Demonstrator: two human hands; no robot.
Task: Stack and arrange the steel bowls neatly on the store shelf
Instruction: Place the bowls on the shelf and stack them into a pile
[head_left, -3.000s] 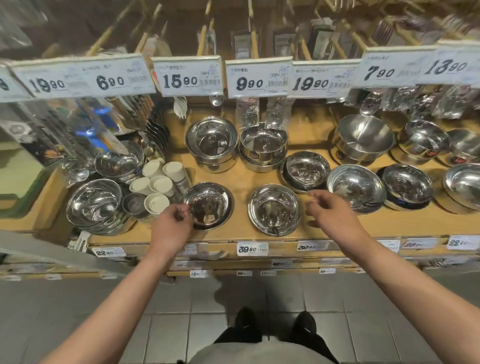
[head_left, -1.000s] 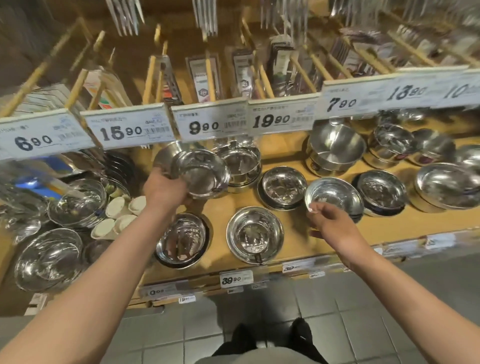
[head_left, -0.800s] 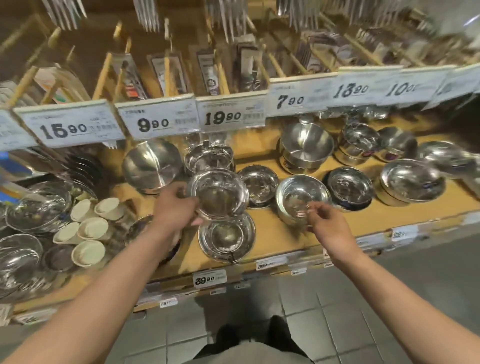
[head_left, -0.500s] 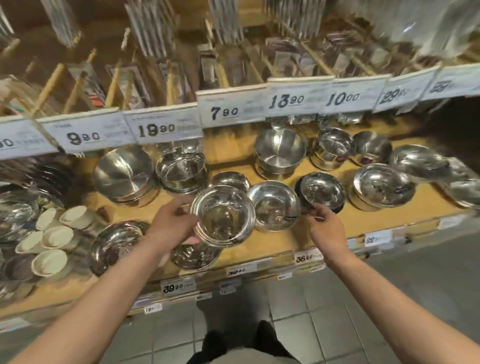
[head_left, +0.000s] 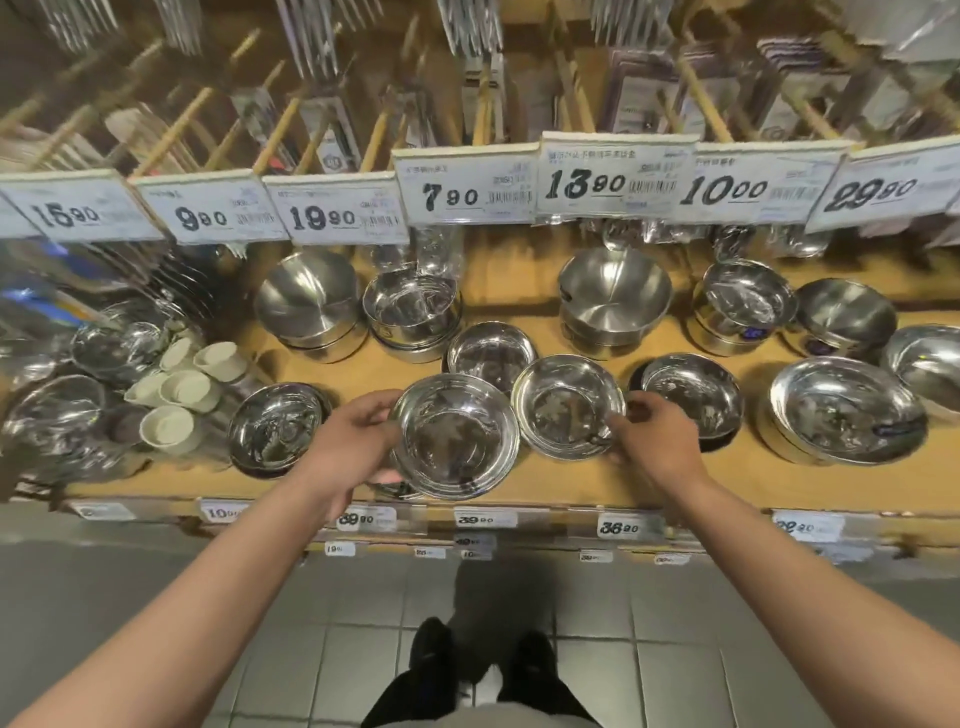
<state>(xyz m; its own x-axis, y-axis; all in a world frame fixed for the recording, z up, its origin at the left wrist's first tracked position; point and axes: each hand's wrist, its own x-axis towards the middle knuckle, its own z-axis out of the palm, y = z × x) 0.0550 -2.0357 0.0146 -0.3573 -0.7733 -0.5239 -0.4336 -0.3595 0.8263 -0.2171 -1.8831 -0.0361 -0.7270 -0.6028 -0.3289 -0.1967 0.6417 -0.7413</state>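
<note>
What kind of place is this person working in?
Most likely a shop's kitchenware aisle: price tags hang along the shelf, many steel bowls sit on display, and packaged utensils hang from pegs above.

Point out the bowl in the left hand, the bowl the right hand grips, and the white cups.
Left-hand bowl (head_left: 456, 434), head view, inner base.
Right-hand bowl (head_left: 566, 405), head view, inner base.
White cups (head_left: 189, 387), head view, middle cup's mouth.

hands grip two steel bowls on shelf.
</note>
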